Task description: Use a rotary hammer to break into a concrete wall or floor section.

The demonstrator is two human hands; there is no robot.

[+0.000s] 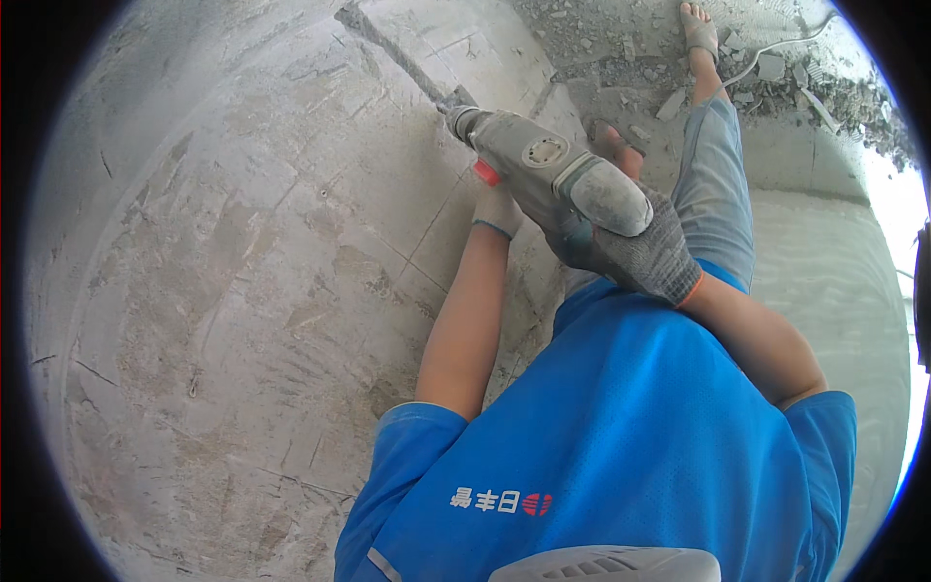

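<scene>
A dusty grey rotary hammer (538,155) lies diagonally across my front, its long chisel bit (402,63) pointing up and left along a grey concrete surface. I cannot tell if the bit's tip touches that surface. My right hand (655,247), in a grey knitted glove with an orange cuff, is wrapped round the rear handle. At the tool's front, beside a red part (486,173), my left hand (497,207) wears a pale glove. It grips the tool from underneath, and most of its fingers are hidden behind the body.
The scored, patchy concrete surface (242,320) fills the left side. Broken rubble (771,73) lies at the upper right, with a pale cable (776,44) running across it. My feet, one in a grey slipper (700,37), stand near the debris. A smooth pale surface (824,281) is on the right.
</scene>
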